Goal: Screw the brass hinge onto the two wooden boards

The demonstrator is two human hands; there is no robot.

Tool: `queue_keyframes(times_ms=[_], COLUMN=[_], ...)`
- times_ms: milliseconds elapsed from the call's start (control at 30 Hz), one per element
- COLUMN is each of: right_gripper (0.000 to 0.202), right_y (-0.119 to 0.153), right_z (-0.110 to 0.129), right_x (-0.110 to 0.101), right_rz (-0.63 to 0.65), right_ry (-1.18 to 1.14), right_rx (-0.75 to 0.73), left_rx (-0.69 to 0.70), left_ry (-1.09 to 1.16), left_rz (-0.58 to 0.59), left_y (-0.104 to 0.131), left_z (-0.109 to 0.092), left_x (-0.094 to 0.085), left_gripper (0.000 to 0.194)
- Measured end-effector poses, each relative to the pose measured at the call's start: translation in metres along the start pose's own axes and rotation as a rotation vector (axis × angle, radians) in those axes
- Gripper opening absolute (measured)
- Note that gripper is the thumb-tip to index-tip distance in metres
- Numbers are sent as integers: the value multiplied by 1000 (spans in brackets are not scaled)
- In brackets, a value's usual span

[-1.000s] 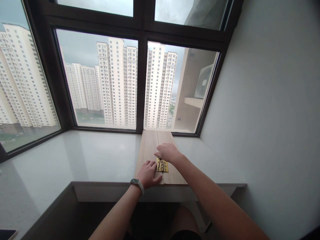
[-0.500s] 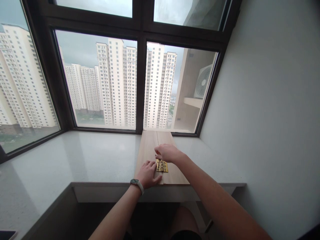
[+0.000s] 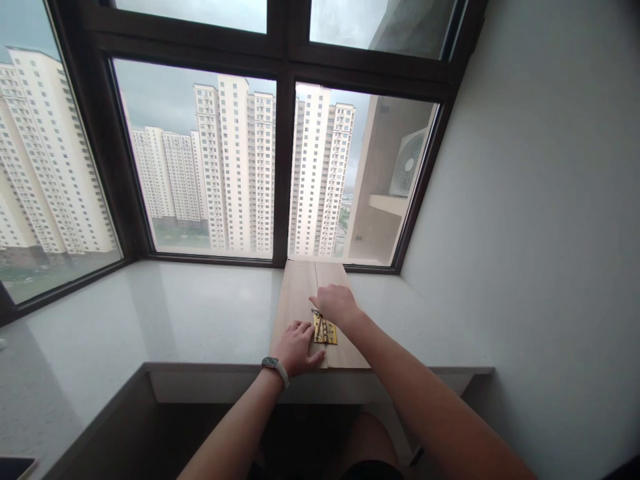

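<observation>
Two pale wooden boards (image 3: 296,293) lie side by side with a narrow seam between them. A gold-coloured hinge (image 3: 330,333) rests across the seam near their front end. My left hand (image 3: 296,348) lies on the left board, fingers stretched out and the tips close to the hinge's left edge. Just above the hinge, my right hand (image 3: 340,305) is closed, its thumb side turned left. Its fingers hide whatever they hold. Small metal bits (image 3: 317,312) show under this hand at the hinge's upper left, too small to name.
The boards lie on a white windowsill counter (image 3: 220,313), reaching back to the dark window frame (image 3: 283,167). A grey-white wall (image 3: 525,200) stands on the right. The corner of a dark flat object (image 3: 17,467) shows at lower left.
My right hand has turned slightly over the hinge, and its thumb side has shifted. More of the hinge's upper part shows. My left hand stays in place.
</observation>
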State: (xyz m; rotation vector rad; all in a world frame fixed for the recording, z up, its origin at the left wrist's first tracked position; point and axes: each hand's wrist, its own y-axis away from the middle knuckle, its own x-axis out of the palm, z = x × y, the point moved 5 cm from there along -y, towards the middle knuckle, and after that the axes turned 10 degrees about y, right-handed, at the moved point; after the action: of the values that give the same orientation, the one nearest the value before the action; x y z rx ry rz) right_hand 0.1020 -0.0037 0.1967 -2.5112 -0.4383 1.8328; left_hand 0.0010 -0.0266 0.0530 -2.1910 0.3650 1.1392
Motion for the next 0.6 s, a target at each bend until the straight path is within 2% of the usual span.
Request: queue_keyframes(times_ms=[167, 400, 600], right_gripper=[41, 37, 26], right_y=[2, 4, 7], right_z=[-3, -2, -3], right_x=[0, 0, -3], right_rz=[56, 45, 87], right_ry=[-13, -7, -82], right_rx=[-156, -145, -238], left_rx=[-5, -10, -14], left_ry=[-2, -5, -3], left_rz=[0, 2, 5], left_y=[0, 1, 1], left_z=[2, 2, 3], left_x=[0, -2, -1], left_gripper=[55, 55, 55])
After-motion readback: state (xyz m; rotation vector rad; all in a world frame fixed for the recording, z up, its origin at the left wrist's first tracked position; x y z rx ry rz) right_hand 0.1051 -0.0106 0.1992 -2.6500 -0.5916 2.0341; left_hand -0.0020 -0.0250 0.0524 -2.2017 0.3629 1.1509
